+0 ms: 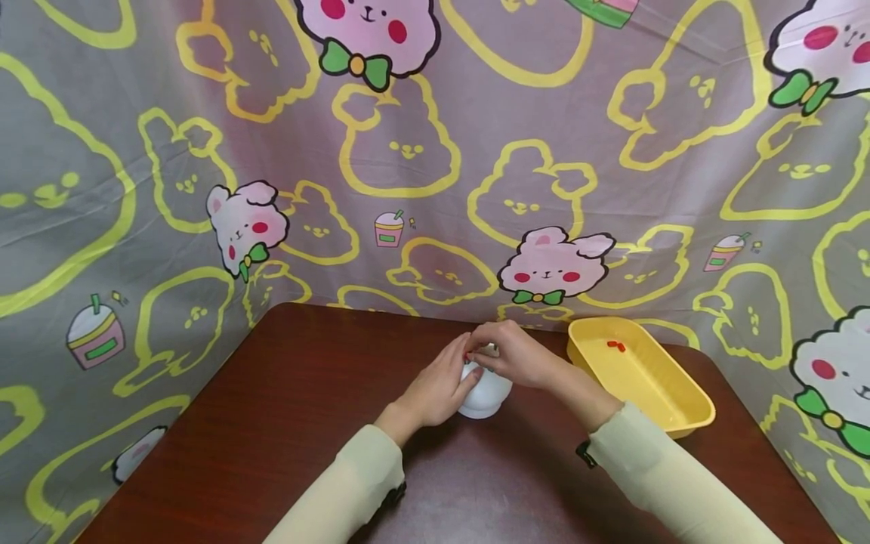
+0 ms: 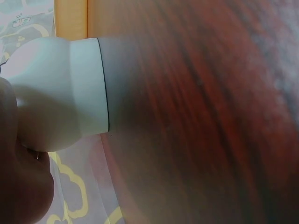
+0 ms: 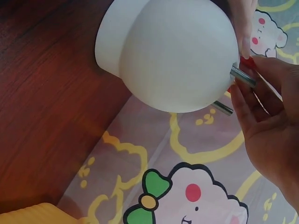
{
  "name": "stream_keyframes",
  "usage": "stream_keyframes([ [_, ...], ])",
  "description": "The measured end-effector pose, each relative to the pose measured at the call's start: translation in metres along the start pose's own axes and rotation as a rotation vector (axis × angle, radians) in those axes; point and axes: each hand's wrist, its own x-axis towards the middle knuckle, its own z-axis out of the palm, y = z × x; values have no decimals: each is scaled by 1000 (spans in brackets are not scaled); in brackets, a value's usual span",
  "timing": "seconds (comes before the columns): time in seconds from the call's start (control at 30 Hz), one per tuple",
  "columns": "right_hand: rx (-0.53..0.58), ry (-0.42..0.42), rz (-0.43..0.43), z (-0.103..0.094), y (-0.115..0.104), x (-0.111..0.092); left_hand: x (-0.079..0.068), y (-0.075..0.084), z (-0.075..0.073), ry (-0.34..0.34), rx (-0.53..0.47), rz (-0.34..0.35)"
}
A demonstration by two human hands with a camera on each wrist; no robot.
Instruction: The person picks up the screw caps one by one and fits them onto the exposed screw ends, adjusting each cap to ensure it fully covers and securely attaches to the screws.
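A white rounded body (image 1: 488, 397) with a flat collar-like base stands on the dark wooden table (image 1: 306, 423). Two silver threaded studs (image 3: 244, 77) stick out of its top in the right wrist view. My left hand (image 1: 435, 385) holds the body from the left, thumb on the near side and fingers up by the top. Above the top, my right hand (image 1: 519, 353) reaches in from the right and pinches a small red piece (image 3: 247, 60) beside a stud. Fingers partly hide this red piece.
To the right on the table is a yellow tray (image 1: 655, 400), with small red pieces (image 1: 615, 346) lying in its far end. A patterned curtain (image 1: 421, 227) with cartoon rabbits encloses the back and sides of the table.
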Motion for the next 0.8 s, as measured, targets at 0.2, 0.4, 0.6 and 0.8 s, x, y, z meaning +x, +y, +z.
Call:
stream_keyframes([
  [0.2, -26, -6, -8, -1, -1, 0, 0, 1, -1, 8, 1, 6],
  [0.4, -31, -32, -14, -1, 0, 0, -1, 1, -4, -9, 6, -4],
  [0.6, -35, -33, -8, -6, -2, -3, -2, 2, -2, -1, -6, -15],
  [0.8, -61, -16, -8, -21, -5, -7, 0, 1, -1, -6, 7, -22],
])
